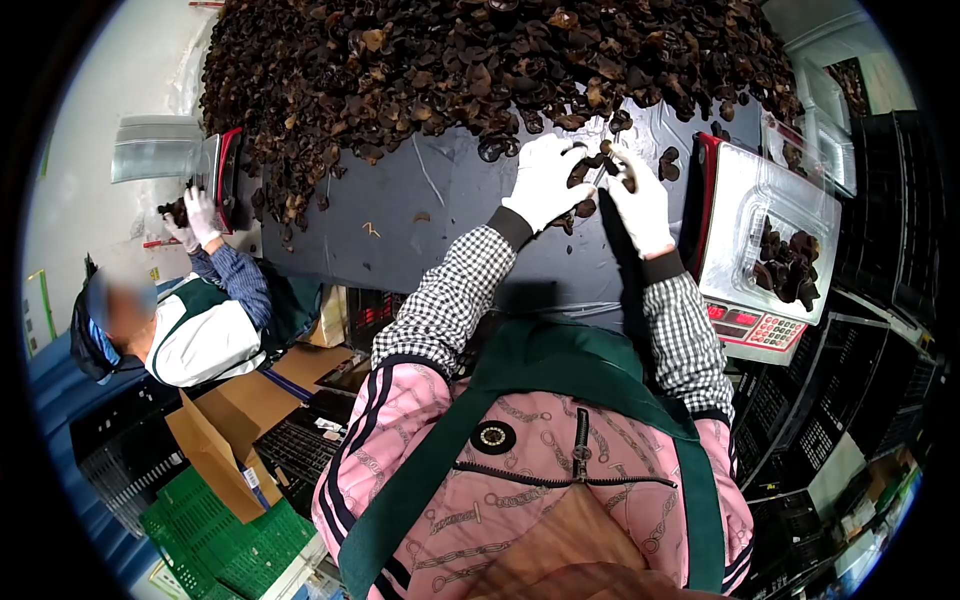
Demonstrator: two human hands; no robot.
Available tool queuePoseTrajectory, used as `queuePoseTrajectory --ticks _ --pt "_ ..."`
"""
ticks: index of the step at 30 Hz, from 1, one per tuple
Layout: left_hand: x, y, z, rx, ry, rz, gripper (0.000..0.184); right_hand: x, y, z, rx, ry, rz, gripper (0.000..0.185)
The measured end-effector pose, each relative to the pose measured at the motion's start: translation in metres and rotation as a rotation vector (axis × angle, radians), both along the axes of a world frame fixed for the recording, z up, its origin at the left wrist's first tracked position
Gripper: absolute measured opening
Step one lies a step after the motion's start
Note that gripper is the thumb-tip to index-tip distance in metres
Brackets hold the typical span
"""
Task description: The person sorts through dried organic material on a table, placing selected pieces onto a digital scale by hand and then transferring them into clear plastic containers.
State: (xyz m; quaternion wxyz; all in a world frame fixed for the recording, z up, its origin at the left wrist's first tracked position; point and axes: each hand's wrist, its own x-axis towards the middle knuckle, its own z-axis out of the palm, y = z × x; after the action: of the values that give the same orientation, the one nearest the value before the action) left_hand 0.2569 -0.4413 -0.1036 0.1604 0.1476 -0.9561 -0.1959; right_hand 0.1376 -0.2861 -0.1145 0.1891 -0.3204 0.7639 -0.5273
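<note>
My left hand [545, 182], in a white glove, is curled over dark wood ear mushrooms [578, 174] near the front of a big heap. Just to its right, my right hand [639, 200], gloved too, pinches a wood ear mushroom [606, 147] between thumb and fingers. A few loose pieces lie under and beside my hands on the dark table cover [390, 235]. Right of my hands stands a red and silver scale [722, 225]. On it sits an open clear plastic box [757, 200] with a small pile of wood ears [787, 265] inside.
The wood ear heap [480, 65] spans the table's far side. A co-worker's gloved hands [200, 217] hold mushrooms by another scale [228, 180] at left. Black crates [825, 390] stand at right; a cardboard box [220, 450] and green crate [220, 530] lie lower left.
</note>
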Motion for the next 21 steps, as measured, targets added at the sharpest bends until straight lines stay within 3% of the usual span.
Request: queuePoseTrajectory --ticks 3,4,7,8,9,13,15,16,19,21 --pt "0.010 0.002 -0.007 0.132 0.126 0.061 0.012 -0.005 -0.022 -0.010 0.206 0.469 0.114 0.032" --pt "0.020 0.004 -0.002 0.083 0.107 0.076 0.011 -0.008 -0.026 -0.018 0.298 0.534 0.165 0.028" --pt "0.060 0.002 -0.004 0.072 0.200 0.112 0.011 -0.003 -0.023 -0.024 0.026 0.481 0.030 0.021" --pt "0.073 0.003 -0.004 0.098 0.197 0.128 0.011 0.002 -0.018 -0.010 -0.047 0.321 -0.029 0.018" --pt "0.085 0.004 -0.004 0.124 0.193 0.145 0.012 0.006 -0.011 -0.002 -0.069 0.127 -0.064 0.019" --pt "0.106 0.002 -0.002 0.245 0.178 0.264 0.027 0.020 0.022 -0.003 0.053 -0.025 -0.066 0.018" --pt "0.096 -0.004 0.008 0.237 0.148 0.347 0.042 0.030 0.026 -0.007 0.097 -0.018 -0.023 0.016" --pt "0.091 -0.013 0.004 0.118 0.120 0.340 0.051 0.034 0.025 -0.008 0.117 0.013 0.000 0.016" --pt "0.062 -0.034 -0.004 0.101 0.038 0.469 0.051 0.042 0.014 -0.002 0.004 0.280 0.073 0.025" --pt "0.046 -0.040 0.000 0.138 -0.004 0.498 0.049 0.042 0.010 0.004 0.202 0.393 0.185 0.028"
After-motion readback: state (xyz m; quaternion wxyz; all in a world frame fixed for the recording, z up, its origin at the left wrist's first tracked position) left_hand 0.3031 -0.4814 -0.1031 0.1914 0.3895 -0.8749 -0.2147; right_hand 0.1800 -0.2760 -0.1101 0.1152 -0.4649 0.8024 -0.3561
